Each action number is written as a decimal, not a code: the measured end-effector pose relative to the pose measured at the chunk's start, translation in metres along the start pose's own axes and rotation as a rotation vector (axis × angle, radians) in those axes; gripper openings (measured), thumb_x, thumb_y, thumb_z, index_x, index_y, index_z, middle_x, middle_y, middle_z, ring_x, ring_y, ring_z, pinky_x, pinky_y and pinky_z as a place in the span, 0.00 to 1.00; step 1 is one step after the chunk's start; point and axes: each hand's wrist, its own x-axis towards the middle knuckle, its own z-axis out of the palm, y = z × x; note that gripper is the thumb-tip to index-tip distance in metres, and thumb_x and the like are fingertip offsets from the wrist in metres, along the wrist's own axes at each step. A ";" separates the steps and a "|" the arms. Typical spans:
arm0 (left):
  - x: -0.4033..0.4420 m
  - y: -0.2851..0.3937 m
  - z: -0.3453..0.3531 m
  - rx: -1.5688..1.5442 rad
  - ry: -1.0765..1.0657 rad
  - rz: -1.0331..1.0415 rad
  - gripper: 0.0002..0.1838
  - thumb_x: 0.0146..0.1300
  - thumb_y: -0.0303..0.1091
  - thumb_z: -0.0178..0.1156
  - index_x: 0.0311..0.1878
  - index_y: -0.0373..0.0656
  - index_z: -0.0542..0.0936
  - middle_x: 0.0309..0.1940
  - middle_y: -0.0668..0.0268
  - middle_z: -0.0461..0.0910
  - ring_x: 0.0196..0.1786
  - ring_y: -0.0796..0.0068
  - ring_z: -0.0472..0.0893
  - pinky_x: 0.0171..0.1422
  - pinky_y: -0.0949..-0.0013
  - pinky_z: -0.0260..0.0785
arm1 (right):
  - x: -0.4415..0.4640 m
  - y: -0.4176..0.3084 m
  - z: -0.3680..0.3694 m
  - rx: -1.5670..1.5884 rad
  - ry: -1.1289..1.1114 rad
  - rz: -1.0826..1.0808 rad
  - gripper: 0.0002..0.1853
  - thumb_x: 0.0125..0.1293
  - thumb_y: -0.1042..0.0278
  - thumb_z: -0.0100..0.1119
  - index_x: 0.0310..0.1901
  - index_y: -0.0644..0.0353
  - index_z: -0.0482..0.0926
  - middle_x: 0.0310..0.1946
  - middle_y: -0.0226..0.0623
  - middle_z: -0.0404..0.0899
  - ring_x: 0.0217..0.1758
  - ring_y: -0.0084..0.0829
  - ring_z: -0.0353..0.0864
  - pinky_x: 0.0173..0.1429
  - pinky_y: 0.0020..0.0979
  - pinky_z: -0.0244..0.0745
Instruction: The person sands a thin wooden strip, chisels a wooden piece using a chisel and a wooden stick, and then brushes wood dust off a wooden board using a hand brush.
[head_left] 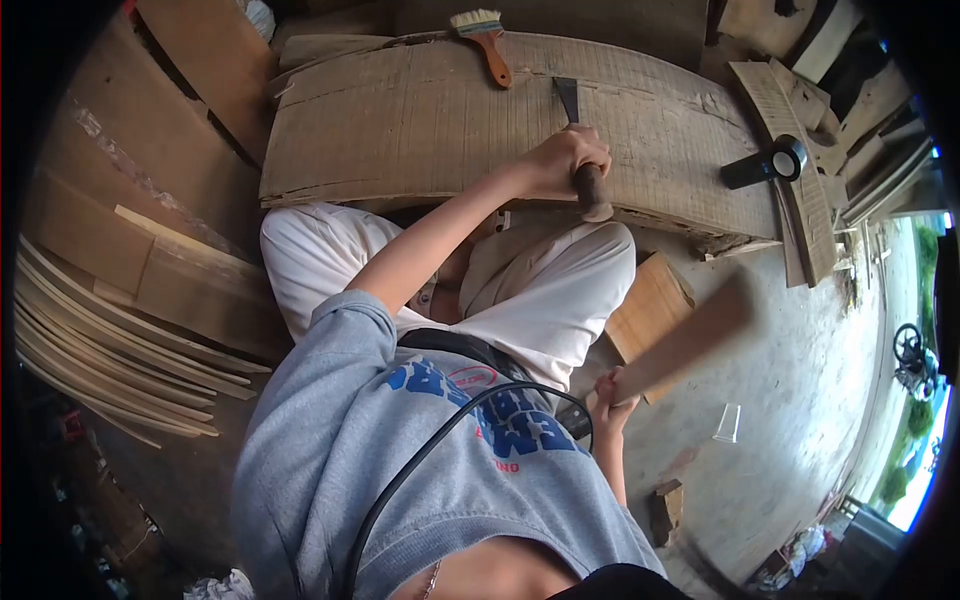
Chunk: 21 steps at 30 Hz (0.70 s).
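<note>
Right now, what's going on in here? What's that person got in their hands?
The left hand is gripping a chisel-like tool, its blade pointing away over a big wooden board. The right hand is holding a chunky piece of wood, which looks blurry; it's off to the side, not touching the tool. A brush lies near the board's far edge, and a roll of black tape is over on the right.

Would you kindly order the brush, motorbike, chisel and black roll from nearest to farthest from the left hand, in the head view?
1. Chisel, in the left hand.
2. Brush, at the far edge of the board.
3. Black roll, near the board's right end.
4. Motorbike, outdoors at far right.
</note>
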 end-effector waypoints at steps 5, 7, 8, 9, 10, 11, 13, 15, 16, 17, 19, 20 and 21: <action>0.006 -0.022 0.004 0.020 -0.016 0.030 0.07 0.39 0.26 0.62 0.20 0.45 0.72 0.21 0.69 0.74 0.30 0.68 0.74 0.45 0.68 0.65 | 0.030 -0.017 0.018 -0.245 -0.115 0.097 0.05 0.62 0.71 0.53 0.31 0.62 0.69 0.16 0.47 0.68 0.19 0.47 0.72 0.24 0.36 0.63; 0.003 -0.025 0.005 0.029 -0.007 0.025 0.07 0.39 0.26 0.62 0.21 0.45 0.72 0.21 0.70 0.74 0.31 0.68 0.74 0.45 0.68 0.65 | 0.028 -0.017 0.015 -0.133 -0.019 0.001 0.06 0.63 0.71 0.50 0.32 0.65 0.71 0.15 0.32 0.69 0.18 0.23 0.71 0.23 0.27 0.64; 0.001 -0.024 0.005 0.031 -0.011 0.031 0.07 0.40 0.26 0.62 0.21 0.45 0.72 0.22 0.70 0.74 0.31 0.68 0.74 0.45 0.68 0.65 | 0.026 -0.016 0.017 0.073 0.003 0.059 0.06 0.63 0.71 0.51 0.32 0.64 0.71 0.15 0.35 0.69 0.18 0.25 0.69 0.23 0.29 0.63; 0.001 -0.023 0.006 0.026 -0.010 0.027 0.07 0.40 0.26 0.62 0.21 0.45 0.72 0.22 0.70 0.74 0.31 0.68 0.74 0.45 0.68 0.65 | 0.025 -0.016 0.017 0.276 0.029 0.114 0.05 0.64 0.70 0.51 0.33 0.63 0.71 0.15 0.39 0.68 0.17 0.27 0.67 0.24 0.30 0.62; 0.004 -0.026 0.007 0.016 -0.011 0.005 0.07 0.39 0.26 0.62 0.21 0.44 0.72 0.21 0.69 0.74 0.32 0.68 0.74 0.45 0.68 0.65 | 0.030 -0.014 0.019 0.078 -0.014 0.041 0.05 0.63 0.72 0.51 0.33 0.63 0.70 0.15 0.41 0.68 0.16 0.30 0.66 0.24 0.30 0.62; 0.008 -0.029 0.007 0.006 -0.011 -0.013 0.07 0.39 0.26 0.62 0.21 0.44 0.72 0.21 0.69 0.74 0.32 0.68 0.74 0.46 0.67 0.65 | 0.036 -0.017 0.024 -0.086 -0.038 0.037 0.04 0.63 0.72 0.51 0.33 0.63 0.69 0.14 0.42 0.65 0.15 0.33 0.65 0.23 0.31 0.61; 0.011 -0.034 0.005 0.011 -0.003 -0.002 0.07 0.39 0.26 0.62 0.21 0.44 0.72 0.21 0.69 0.74 0.32 0.67 0.74 0.46 0.67 0.65 | 0.038 -0.011 0.025 -0.238 -0.132 0.067 0.05 0.63 0.72 0.52 0.33 0.63 0.69 0.13 0.43 0.64 0.14 0.35 0.64 0.22 0.34 0.60; 0.012 -0.042 -0.004 0.027 0.018 -0.009 0.08 0.39 0.26 0.62 0.21 0.44 0.72 0.21 0.68 0.73 0.31 0.67 0.74 0.46 0.67 0.65 | 0.034 -0.004 0.020 -0.195 -0.060 0.049 0.05 0.63 0.71 0.53 0.33 0.63 0.70 0.12 0.41 0.62 0.14 0.30 0.64 0.21 0.33 0.58; 0.012 -0.042 -0.007 0.028 0.031 0.003 0.07 0.39 0.26 0.62 0.21 0.43 0.72 0.21 0.68 0.74 0.31 0.66 0.74 0.46 0.67 0.65 | 0.029 -0.002 0.017 -0.162 -0.020 0.099 0.06 0.62 0.71 0.54 0.33 0.63 0.70 0.12 0.39 0.62 0.14 0.28 0.64 0.21 0.32 0.58; 0.015 -0.042 -0.009 0.029 0.041 0.025 0.07 0.39 0.26 0.62 0.21 0.43 0.72 0.21 0.67 0.74 0.31 0.66 0.74 0.46 0.67 0.65 | 0.025 -0.001 0.013 -0.021 0.012 0.118 0.08 0.68 0.67 0.50 0.38 0.64 0.72 0.19 0.27 0.68 0.20 0.16 0.66 0.23 0.20 0.59; 0.016 -0.035 -0.009 0.049 0.012 0.025 0.07 0.40 0.27 0.62 0.21 0.43 0.72 0.21 0.67 0.74 0.32 0.65 0.74 0.46 0.66 0.66 | 0.024 -0.004 0.011 0.250 0.123 0.184 0.09 0.69 0.66 0.50 0.40 0.63 0.71 0.19 0.25 0.65 0.19 0.14 0.62 0.21 0.19 0.55; 0.014 -0.027 -0.005 0.043 0.031 0.009 0.08 0.39 0.27 0.62 0.21 0.43 0.72 0.20 0.67 0.74 0.32 0.65 0.74 0.46 0.66 0.65 | 0.024 -0.005 0.010 0.327 0.146 0.172 0.10 0.70 0.64 0.50 0.40 0.63 0.71 0.19 0.24 0.63 0.18 0.13 0.59 0.20 0.19 0.53; 0.008 -0.017 0.001 0.034 0.048 -0.012 0.08 0.39 0.28 0.63 0.21 0.43 0.72 0.20 0.67 0.73 0.32 0.64 0.74 0.46 0.66 0.65 | 0.022 -0.004 0.008 0.327 0.150 0.176 0.10 0.70 0.64 0.50 0.40 0.63 0.71 0.19 0.24 0.63 0.18 0.13 0.59 0.20 0.19 0.53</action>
